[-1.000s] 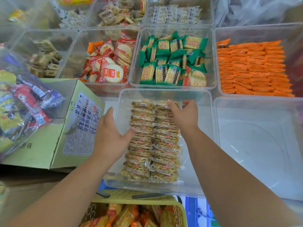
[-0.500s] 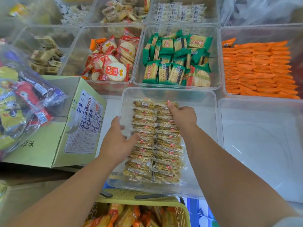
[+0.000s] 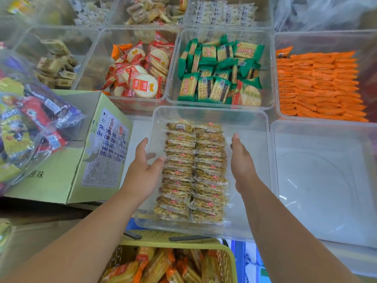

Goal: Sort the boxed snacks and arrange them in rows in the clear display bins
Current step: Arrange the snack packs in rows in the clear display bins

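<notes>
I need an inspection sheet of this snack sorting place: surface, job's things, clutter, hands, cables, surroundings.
Surface: pale counter under bins.
Job's things: near clear bin holds two rows of snack packs; green carton at its left.
Clutter: bag of mixed packs on carton; yellow basket in front.
Hands: left hand open by left row; right hand open by right row.
Cables: nothing seen.
Surroundings: red packs, green packs, orange packs in bins behind.
</notes>
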The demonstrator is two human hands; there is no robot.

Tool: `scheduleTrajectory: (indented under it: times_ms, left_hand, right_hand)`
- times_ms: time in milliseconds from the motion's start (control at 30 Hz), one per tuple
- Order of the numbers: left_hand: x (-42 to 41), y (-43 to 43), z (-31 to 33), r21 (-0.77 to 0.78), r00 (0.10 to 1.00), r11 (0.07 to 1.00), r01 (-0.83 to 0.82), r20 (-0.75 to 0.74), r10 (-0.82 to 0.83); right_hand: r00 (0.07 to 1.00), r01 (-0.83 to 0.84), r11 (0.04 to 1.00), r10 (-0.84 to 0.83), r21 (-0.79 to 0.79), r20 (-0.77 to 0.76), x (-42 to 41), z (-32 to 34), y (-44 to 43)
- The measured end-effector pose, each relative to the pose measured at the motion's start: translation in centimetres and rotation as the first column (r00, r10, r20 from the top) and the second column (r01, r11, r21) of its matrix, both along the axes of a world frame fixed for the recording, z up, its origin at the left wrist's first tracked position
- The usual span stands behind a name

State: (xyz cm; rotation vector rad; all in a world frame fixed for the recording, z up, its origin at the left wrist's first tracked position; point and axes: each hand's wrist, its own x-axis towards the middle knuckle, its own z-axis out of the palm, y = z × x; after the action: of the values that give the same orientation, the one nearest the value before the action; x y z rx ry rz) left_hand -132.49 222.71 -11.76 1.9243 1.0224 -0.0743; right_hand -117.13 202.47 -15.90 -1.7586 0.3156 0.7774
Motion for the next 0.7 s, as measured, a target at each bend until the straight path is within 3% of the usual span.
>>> scheduleTrajectory:
  times_ms: [267,700]
  left_hand:
    - [-1.3,-0.6,-0.1,-0.059,0.998,0.996,0.062,0.001,-0.062]
    - [-1.2,-0.9,-0.5,-0.012,0.999,0.999,0.046,0.018,-0.046]
  right_hand:
    - [0.994,-0.068,0.967,0.087,0.247,-0.067,-2.2,-0.2,0.8]
    - [0.989,-0.145,0.977,0.142,0.156,0.026,-2.6,0.0,1.8]
